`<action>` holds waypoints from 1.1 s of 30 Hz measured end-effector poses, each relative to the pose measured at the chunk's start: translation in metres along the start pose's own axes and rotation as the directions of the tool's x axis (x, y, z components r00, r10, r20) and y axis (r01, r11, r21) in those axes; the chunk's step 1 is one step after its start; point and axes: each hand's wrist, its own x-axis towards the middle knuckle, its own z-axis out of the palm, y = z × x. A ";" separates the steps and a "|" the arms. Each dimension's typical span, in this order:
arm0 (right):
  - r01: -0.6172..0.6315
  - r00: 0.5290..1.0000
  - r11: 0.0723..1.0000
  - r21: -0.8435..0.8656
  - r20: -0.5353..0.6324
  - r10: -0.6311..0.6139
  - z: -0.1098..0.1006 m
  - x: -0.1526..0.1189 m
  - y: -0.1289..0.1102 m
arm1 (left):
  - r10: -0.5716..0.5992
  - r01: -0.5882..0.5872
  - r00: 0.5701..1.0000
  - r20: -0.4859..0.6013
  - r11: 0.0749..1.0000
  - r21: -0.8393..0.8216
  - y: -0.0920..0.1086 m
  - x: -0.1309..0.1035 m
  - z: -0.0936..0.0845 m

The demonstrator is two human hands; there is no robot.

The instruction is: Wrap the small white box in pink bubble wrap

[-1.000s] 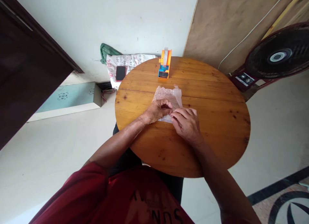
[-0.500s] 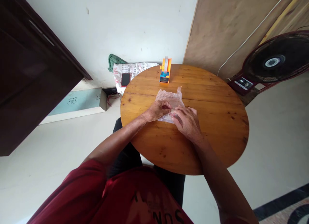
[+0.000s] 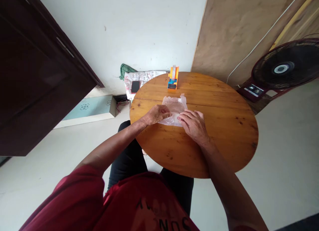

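Perhaps uneven tugging could tear the bubble wrap [image 3: 173, 106] in front of the tape dispenser [image 3: 172, 82], left hand [image 3: 155, 115] pinching it, right hand's [image 3: 196, 127] grip unclear.

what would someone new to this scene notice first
Probably the round wooden table filling the middle, with the left hand and right hand on crinkled clear bubble wrap. Next, the bright orange and blue tape dispenser near the table's far edge, beyond the wrap. The big dark round fan at the far right also stands out against the pale floor and brown panel.
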 end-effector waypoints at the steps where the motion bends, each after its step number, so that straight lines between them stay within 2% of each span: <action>1: 0.001 1.000 1.000 0.001 -0.004 -0.001 0.000 0.000 0.000 | -0.013 0.014 1.000 -0.016 0.999 0.041 -0.001 -0.006 -0.004; 6: 0.007 1.000 1.000 -0.014 -0.024 -0.007 0.001 0.001 0.000 | -0.144 0.151 0.985 -0.096 0.986 0.066 -0.007 -0.020 -0.010; 10: 0.011 1.000 1.000 -0.022 -0.024 -0.011 0.003 0.000 0.002 | -0.267 0.267 0.962 -0.058 0.964 -0.006 -0.007 -0.014 -0.009; 14: 0.019 0.999 0.999 -0.030 -0.040 -0.020 0.004 0.000 0.003 | -0.414 0.412 0.910 -0.006 0.907 -0.081 0.000 -0.010 -0.013; 18: 0.022 0.998 0.999 -0.036 -0.051 -0.024 0.006 -0.001 0.005 | -0.545 0.543 0.838 0.036 0.823 -0.169 0.006 -0.008 -0.017; 23: 0.025 0.998 0.999 -0.046 -0.060 -0.028 0.007 -0.001 0.005 | -0.610 0.589 0.792 -0.035 0.777 -0.224 0.008 -0.006 -0.008; 27: 0.018 0.998 0.998 -0.057 -0.057 -0.021 0.007 -0.001 0.004 | -0.631 0.615 0.768 -0.109 0.775 -0.144 0.015 -0.006 0.002; 33: 0.008 0.998 0.997 -0.079 -0.055 -0.012 0.007 -0.001 0.004 | -0.665 0.663 0.745 -0.062 0.747 -0.052 0.029 -0.001 0.011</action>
